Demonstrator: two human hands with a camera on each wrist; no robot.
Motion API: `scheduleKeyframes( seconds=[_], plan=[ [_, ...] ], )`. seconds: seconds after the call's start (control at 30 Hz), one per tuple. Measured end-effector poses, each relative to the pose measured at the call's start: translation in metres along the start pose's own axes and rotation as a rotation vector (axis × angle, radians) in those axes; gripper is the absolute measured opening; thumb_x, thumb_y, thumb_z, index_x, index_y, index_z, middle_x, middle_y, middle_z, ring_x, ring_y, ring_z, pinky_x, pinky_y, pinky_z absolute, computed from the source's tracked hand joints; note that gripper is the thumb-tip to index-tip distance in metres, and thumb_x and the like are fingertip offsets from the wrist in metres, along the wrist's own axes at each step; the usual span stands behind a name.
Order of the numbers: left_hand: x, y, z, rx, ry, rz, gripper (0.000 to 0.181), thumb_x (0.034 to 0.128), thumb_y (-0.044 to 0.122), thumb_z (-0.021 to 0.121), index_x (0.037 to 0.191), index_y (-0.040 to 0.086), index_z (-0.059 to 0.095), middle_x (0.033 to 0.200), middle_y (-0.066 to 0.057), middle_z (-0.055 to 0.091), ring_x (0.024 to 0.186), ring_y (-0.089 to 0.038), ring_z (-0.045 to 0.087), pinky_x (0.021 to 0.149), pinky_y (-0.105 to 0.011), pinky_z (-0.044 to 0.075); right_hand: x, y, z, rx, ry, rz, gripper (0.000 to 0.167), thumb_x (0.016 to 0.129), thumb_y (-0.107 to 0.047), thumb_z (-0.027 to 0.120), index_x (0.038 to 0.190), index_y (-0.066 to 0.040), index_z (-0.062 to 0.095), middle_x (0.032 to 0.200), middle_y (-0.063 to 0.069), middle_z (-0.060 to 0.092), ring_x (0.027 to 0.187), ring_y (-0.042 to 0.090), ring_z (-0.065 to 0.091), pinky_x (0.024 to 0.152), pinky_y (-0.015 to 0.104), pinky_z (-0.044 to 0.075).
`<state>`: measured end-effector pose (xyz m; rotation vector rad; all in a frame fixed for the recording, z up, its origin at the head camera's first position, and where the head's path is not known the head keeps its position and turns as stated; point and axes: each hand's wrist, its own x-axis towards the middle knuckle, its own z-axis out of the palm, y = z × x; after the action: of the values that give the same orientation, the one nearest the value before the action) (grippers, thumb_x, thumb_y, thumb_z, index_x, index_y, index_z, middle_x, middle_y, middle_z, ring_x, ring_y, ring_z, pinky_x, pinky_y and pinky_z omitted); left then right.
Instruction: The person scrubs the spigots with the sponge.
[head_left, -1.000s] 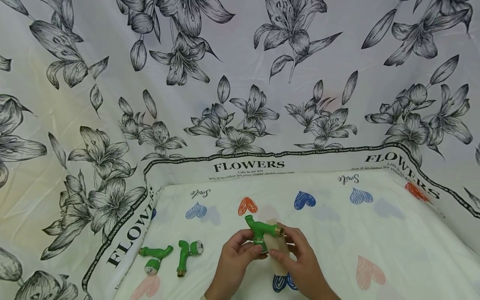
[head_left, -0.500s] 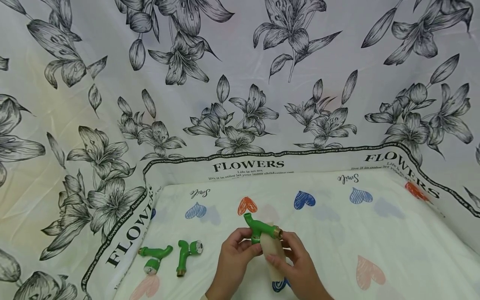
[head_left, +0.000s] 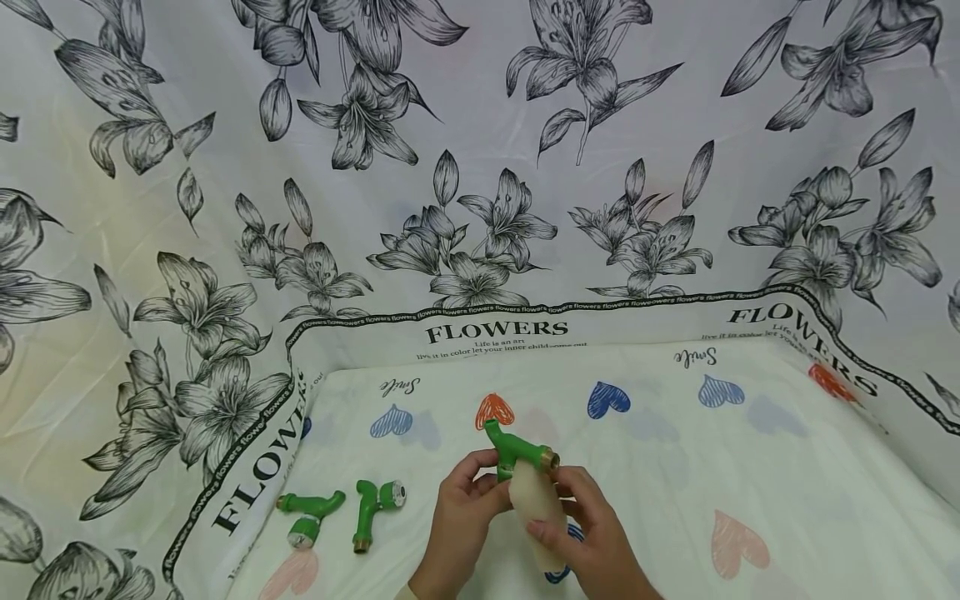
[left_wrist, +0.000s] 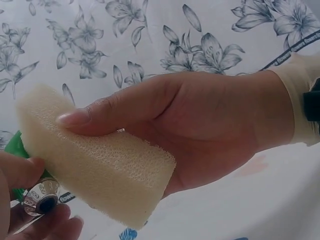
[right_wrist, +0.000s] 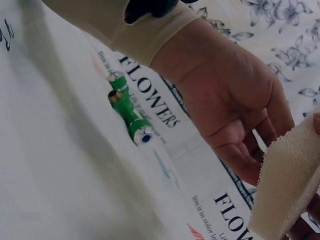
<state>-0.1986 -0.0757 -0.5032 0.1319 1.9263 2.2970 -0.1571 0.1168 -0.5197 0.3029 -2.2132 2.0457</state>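
A green tap (head_left: 517, 450) with a brass threaded end is held up by my left hand (head_left: 467, 512), thumb and fingers gripping it near its handle. The tap's chrome handle (left_wrist: 41, 197) shows in the left wrist view beside my left fingers. My right hand (head_left: 596, 529) grips a cream-coloured sponge (head_left: 537, 504), thumb on its near face, against the underside of the tap. The sponge (right_wrist: 287, 180) hides part of the tap and much of the contact. In the left wrist view my right thumb lies along the sponge (left_wrist: 95, 155).
Two more green taps lie to the left on the heart-printed cloth: one tap (head_left: 311, 515) has its handle toward me, the other tap (head_left: 375, 512) has its brass end toward me. A flower-printed curtain (head_left: 480, 208) rises behind and at the sides.
The sponge has shifted left and tilted, covering more of the tap's lower body. The held tap has moved slightly up and left with my left hand. The lying taps stay put.
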Motion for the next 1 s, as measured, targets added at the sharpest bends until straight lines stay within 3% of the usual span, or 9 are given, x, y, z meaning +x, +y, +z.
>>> scheduleKeyframes(
  seconds=[0.2,0.3,0.43,0.7,0.83,1.0],
  plan=[
    [0.000,0.000,-0.002,0.062,-0.056,0.058,0.040,0.0994,0.007,0.080,0.138,0.001,0.071,0.123,-0.018,0.070,0.111,-0.030,0.068,0.090,-0.041,0.065,0.002,0.004,-0.002,-0.019,0.000,-0.074,0.057,0.097,-0.015,0.086,0.148,-0.027,0.061,0.139,-0.002,0.060,0.119,0.025,0.061,0.098,0.034,0.059],
    [0.000,0.000,-0.002,0.073,-0.083,0.047,0.040,0.1001,0.010,0.081,0.138,0.002,0.071,0.123,-0.017,0.071,0.109,-0.029,0.068,0.094,-0.038,0.063,0.005,0.008,-0.004,-0.033,0.022,-0.092,0.062,0.097,-0.015,0.086,0.152,-0.027,0.060,0.139,-0.002,0.061,0.120,0.025,0.061,0.098,0.033,0.059],
    [-0.002,0.001,-0.002,0.055,-0.107,0.020,0.043,0.0999,0.012,0.082,0.139,0.000,0.068,0.126,-0.016,0.071,0.111,-0.028,0.069,0.098,-0.035,0.061,0.010,0.011,-0.008,-0.031,0.055,-0.037,0.060,0.099,-0.019,0.084,0.153,-0.028,0.060,0.138,-0.003,0.061,0.120,0.028,0.060,0.099,0.031,0.059],
    [-0.004,0.001,0.001,0.022,-0.141,0.036,0.041,0.0973,0.002,0.082,0.134,-0.004,0.064,0.127,-0.020,0.070,0.116,-0.031,0.069,0.100,-0.038,0.060,0.015,0.014,-0.012,0.040,0.063,0.047,0.057,0.101,-0.021,0.081,0.155,-0.023,0.059,0.140,0.002,0.060,0.120,0.030,0.061,0.098,0.028,0.059],
    [-0.003,0.000,0.004,0.020,-0.116,0.032,0.039,0.0967,-0.001,0.081,0.133,-0.004,0.067,0.127,-0.020,0.070,0.116,-0.031,0.069,0.099,-0.039,0.061,0.014,0.013,-0.009,0.057,0.062,0.092,0.059,0.100,-0.026,0.082,0.155,-0.026,0.059,0.142,0.001,0.059,0.120,0.030,0.060,0.099,0.028,0.058],
    [-0.001,-0.004,0.004,0.044,-0.030,0.046,0.035,0.0968,-0.003,0.080,0.131,-0.002,0.071,0.128,-0.017,0.070,0.113,-0.031,0.071,0.096,-0.037,0.062,0.011,0.011,-0.004,0.063,0.058,0.110,0.059,0.100,-0.029,0.083,0.154,-0.029,0.059,0.143,0.000,0.059,0.121,0.031,0.060,0.101,0.030,0.058]
  ],
)
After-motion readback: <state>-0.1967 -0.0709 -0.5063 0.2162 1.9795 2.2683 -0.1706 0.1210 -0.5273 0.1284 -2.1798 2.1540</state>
